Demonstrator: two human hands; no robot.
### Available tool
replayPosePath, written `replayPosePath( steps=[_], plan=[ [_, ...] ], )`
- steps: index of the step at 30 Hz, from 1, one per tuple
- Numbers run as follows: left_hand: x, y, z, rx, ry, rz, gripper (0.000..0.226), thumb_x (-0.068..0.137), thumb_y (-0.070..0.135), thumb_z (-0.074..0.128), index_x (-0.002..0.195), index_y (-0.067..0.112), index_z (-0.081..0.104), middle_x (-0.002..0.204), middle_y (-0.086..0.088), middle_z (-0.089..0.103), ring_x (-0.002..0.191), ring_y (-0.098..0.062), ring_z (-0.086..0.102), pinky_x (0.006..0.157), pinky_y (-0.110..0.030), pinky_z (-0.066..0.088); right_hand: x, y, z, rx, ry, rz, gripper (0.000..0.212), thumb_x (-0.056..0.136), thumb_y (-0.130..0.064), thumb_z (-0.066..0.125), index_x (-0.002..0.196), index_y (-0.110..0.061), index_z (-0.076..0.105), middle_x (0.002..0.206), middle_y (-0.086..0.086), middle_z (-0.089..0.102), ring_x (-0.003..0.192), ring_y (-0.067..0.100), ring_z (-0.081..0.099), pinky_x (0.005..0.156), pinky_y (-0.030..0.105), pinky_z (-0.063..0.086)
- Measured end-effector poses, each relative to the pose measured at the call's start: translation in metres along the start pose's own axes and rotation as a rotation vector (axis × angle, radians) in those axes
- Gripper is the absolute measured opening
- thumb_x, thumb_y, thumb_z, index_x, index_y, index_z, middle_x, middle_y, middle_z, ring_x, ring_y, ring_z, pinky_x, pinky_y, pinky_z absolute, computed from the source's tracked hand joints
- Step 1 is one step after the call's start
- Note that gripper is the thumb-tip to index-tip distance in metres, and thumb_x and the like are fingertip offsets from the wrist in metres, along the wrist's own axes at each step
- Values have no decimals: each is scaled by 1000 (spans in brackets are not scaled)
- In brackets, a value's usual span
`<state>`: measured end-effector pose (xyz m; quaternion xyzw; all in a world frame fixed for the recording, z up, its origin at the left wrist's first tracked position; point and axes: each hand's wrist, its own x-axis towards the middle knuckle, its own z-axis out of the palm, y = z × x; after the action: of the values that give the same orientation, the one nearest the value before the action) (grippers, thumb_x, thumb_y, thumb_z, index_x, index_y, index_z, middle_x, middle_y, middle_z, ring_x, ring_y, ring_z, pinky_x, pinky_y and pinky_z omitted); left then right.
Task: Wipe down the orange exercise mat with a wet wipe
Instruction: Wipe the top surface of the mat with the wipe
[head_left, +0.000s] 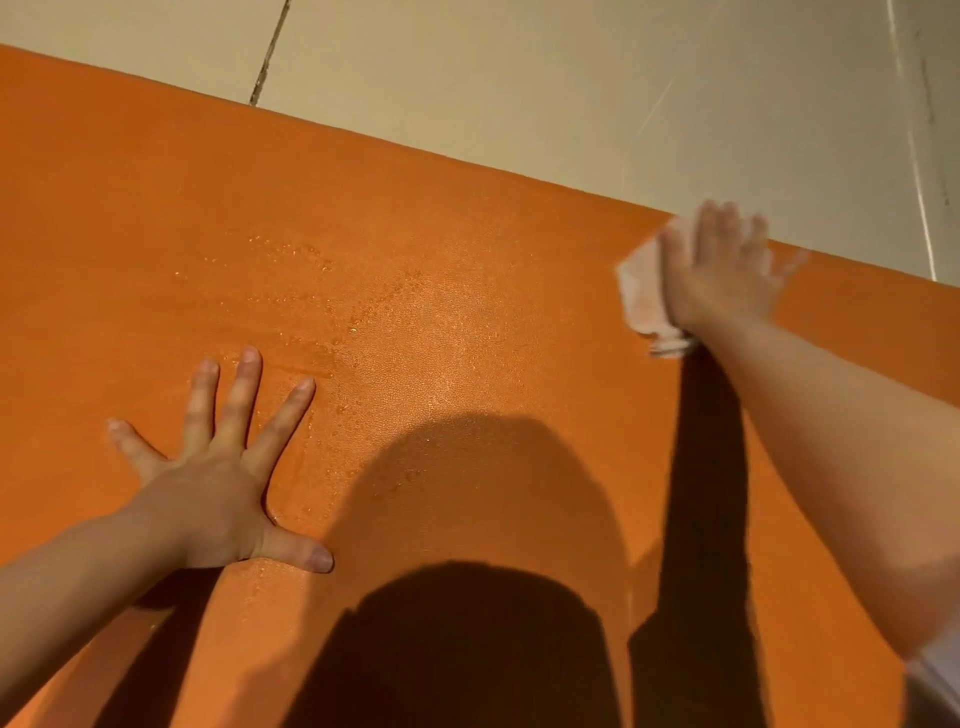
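Observation:
The orange exercise mat (426, 249) fills most of the view, with wet droplets and streaks glistening across its middle. My left hand (223, 483) lies flat on the mat at the lower left, fingers spread wide. My right hand (722, 270) presses the white wet wipe (644, 296) onto the mat near its far edge at the right, fingers straight and blurred by motion. The wipe sticks out from under the palm on its left side.
Beige tiled floor (571, 78) lies beyond the mat's far edge, with a dark grout line at the upper left. My head and arm cast dark shadows on the mat's near part.

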<state>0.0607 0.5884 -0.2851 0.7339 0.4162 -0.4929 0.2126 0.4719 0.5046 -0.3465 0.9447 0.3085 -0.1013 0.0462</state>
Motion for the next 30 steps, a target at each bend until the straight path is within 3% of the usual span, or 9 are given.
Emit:
replayPosePath(
  steps=[5, 8, 10, 14, 17, 21, 23, 26, 30],
  plan=[
    [-1, -1, -2, 4, 0, 3, 152, -4, 105, 18, 118, 50, -54, 121, 5, -71, 99, -20, -71, 102, -81, 1, -27, 86, 2, 97, -31, 366, 74, 95, -64, 4, 158, -25, 2, 165, 0, -6, 151, 25, -12, 113, 67, -10],
    [-1, 0, -1, 8, 2, 10, 150, -1, 104, 22, 115, 50, -56, 121, 4, -71, 101, -22, -70, 102, -81, 1, -42, 78, 9, 135, 27, 393, 73, 98, -59, 9, 158, -18, 3, 165, 3, -8, 151, 24, -13, 113, 67, -7],
    [-2, 2, -1, -3, 11, 14, 149, 3, 104, 27, 114, 51, -56, 120, 5, -71, 100, -22, -69, 102, -81, 0, -53, 53, 13, 101, 72, 301, 71, 101, -54, 14, 157, -11, 5, 165, 5, -5, 151, 25, -9, 115, 66, -6],
    [-5, 4, 0, 8, 26, -12, 147, 19, 99, 42, 116, 49, -55, 119, 4, -72, 96, -22, -69, 103, -80, 0, -94, -37, 29, 115, 106, -145, 65, 104, -48, 18, 157, -12, 8, 165, 6, -2, 151, 21, -9, 116, 52, -14],
    [-5, 6, 2, 5, 40, -16, 146, 23, 98, 46, 117, 49, -54, 117, 5, -72, 96, -21, -68, 103, -80, -1, -120, -81, 39, 135, 98, -220, 63, 105, -46, 19, 157, -14, 6, 165, 9, -1, 151, 23, -6, 120, 45, -11],
    [-4, 4, 4, -20, 74, 0, 146, 24, 97, 49, 118, 50, -54, 117, 7, -72, 106, -23, -65, 103, -80, 0, -131, -73, 35, 136, 84, -371, 60, 105, -47, 20, 157, -25, 0, 165, 0, -9, 151, 19, -11, 120, 46, -12],
    [-4, 3, 7, -35, 91, 14, 147, 24, 96, 51, 119, 51, -52, 116, 10, -72, 114, -23, -62, 103, -80, 0, -141, -50, 35, 152, 62, -417, 63, 103, -52, 21, 157, -26, -1, 165, -2, -9, 151, 16, -12, 122, 45, -6],
    [-2, 2, 10, -40, 111, 22, 146, 23, 97, 51, 117, 53, -52, 115, 11, -72, 114, -23, -61, 104, -80, 0, -152, 10, 37, 171, 24, -243, 71, 100, -61, 16, 157, -22, -2, 165, -2, -8, 150, 13, -11, 123, 42, -3],
    [-3, 1, 11, -55, 136, 32, 146, 23, 98, 51, 116, 54, -53, 116, 11, -71, 129, -27, -54, 104, -79, 0, -174, 100, 33, -7, -31, 4, 78, 94, -65, -1, 158, -20, -3, 165, -1, -7, 151, 16, -10, 122, 46, -6]
  ],
)
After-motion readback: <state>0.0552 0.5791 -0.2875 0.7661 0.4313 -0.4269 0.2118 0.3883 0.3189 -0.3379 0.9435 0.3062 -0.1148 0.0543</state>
